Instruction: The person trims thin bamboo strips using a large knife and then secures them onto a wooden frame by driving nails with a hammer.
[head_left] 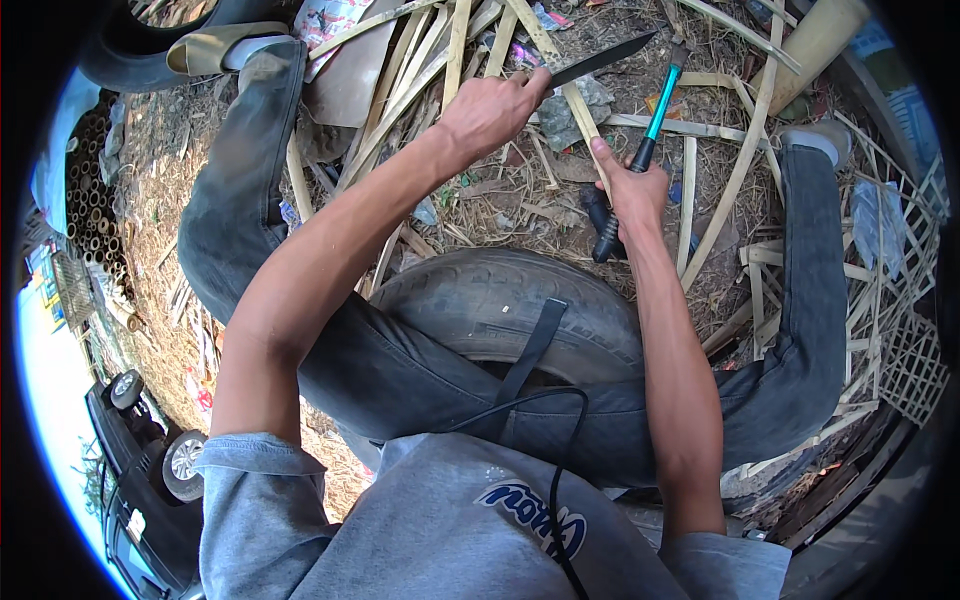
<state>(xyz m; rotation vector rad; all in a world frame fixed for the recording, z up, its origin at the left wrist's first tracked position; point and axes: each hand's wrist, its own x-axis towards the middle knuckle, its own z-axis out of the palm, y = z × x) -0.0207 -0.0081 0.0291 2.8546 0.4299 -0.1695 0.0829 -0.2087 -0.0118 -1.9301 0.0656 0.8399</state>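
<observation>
Left hand grips knife; right hand pinches bamboo strip, which runs forward under the blade. Looks mid-trim. Loose strips litter the ground; can't tell which are finished.

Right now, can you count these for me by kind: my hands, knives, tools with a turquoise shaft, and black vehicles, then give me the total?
Hands: 2 (left hand, right hand)
Knife: 1
Turquoise-shafted tool: 1
Black vehicle: 1
Total: 5
</observation>
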